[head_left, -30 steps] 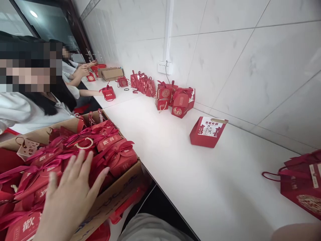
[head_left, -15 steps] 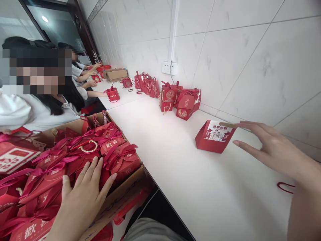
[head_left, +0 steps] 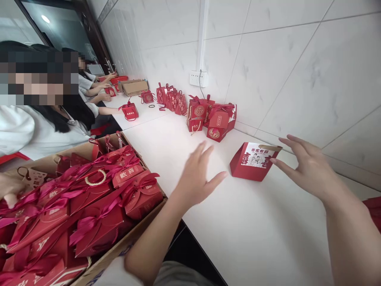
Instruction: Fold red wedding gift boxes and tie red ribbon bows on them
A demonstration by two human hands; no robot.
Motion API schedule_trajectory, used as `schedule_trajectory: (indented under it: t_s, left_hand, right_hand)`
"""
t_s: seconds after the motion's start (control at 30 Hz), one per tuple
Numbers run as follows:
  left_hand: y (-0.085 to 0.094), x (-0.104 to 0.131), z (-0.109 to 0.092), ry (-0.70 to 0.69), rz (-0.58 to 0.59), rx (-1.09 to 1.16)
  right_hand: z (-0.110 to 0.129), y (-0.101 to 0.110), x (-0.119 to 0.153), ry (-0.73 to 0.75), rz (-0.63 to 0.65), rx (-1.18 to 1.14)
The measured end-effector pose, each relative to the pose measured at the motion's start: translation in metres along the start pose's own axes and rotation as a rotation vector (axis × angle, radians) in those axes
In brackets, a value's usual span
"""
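Observation:
A red gift box [head_left: 248,169] with a white printed panel stands on the white table [head_left: 220,230], a cut-out at its top edge. My right hand [head_left: 306,171] is at the box's right side, fingers apart, thumb at or very near the panel's edge; whether it touches I cannot tell. Over the table left of the box hovers my left hand [head_left: 198,174], slightly blurred, with spread fingers and nothing in them. Below it to the left, a cardboard carton [head_left: 131,242] is filled with several red gift boxes [head_left: 98,222] tied with magenta ribbons.
Against the tiled wall stand several finished-looking red boxes [head_left: 220,121] and a row of pointed red boxes [head_left: 172,99]. A socket strip [head_left: 198,78] is on the wall. Co-workers sit along the left; one person's hand [head_left: 12,188] reaches into the carton.
My left hand has left the boxes in the carton and moved right over the table. My right hand has shifted slightly left. A co-worker's hand now shows at the carton; a box there is gone.

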State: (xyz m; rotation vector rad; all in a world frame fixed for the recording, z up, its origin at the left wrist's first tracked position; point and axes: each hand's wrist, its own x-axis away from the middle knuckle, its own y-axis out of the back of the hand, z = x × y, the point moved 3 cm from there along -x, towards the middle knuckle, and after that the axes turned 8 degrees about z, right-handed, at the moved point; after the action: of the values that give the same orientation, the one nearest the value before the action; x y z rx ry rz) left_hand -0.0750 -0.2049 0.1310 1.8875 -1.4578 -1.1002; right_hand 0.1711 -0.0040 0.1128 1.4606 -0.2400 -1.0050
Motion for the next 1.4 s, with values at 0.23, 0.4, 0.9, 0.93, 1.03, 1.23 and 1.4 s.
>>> schedule_trajectory:
  t_s: [0.23, 0.4, 0.9, 0.93, 1.03, 1.23, 1.4]
  left_hand:
    - [-0.121, -0.123, 0.036, -0.087, 0.185, 0.686]
    - [-0.159, -0.143, 0.059, 0.062, 0.476, 1.024]
    - [-0.162, -0.156, 0.092, -0.064, 0.145, 0.588]
    - [-0.164, -0.155, 0.093, -0.051, 0.183, 0.536]
    - [-0.167, -0.155, 0.093, -0.024, 0.242, 0.454]
    - [-0.163, -0.169, 0.079, -0.041, 0.305, 0.886]
    - [-0.161, -0.185, 0.075, 0.059, 0.305, 1.255]
  right_hand:
    - [-0.006, -0.015, -0.006, -0.027, 0.104, -0.209]
    - [0.003, -0.045, -0.013, -0.152, -0.096, -0.631]
    - [0.017, -0.134, -0.005, -0.273, 0.064, -1.11]
    - [0.015, -0.135, -0.004, -0.292, 0.062, -1.085]
    - [0.011, -0.138, -0.005, -0.302, 0.045, -1.112]
    - [0.009, -0.136, -0.006, -0.345, -0.026, -1.206]
    - [0.01, -0.13, -0.004, -0.331, -0.008, -1.29]
